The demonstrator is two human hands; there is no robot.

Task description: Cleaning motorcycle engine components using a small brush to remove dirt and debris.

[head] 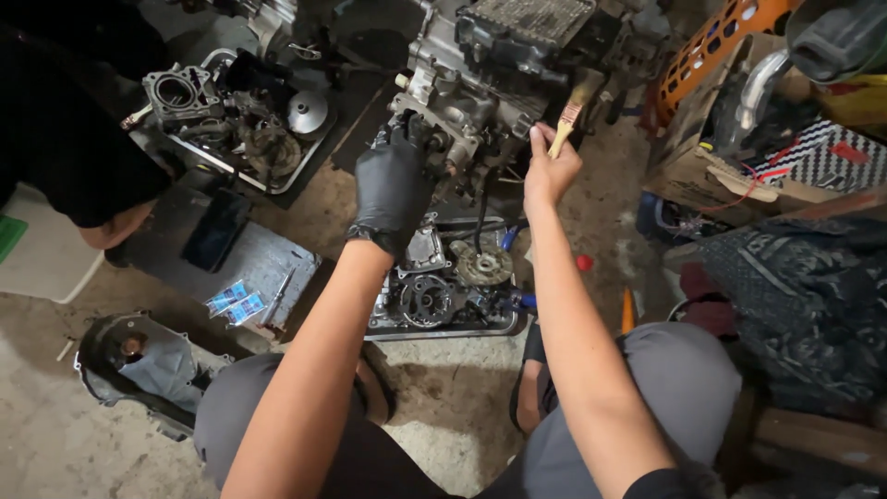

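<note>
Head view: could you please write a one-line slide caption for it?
Gloved left hand steadies an engine while the bare right hand holds a paintbrush to it.
</note>
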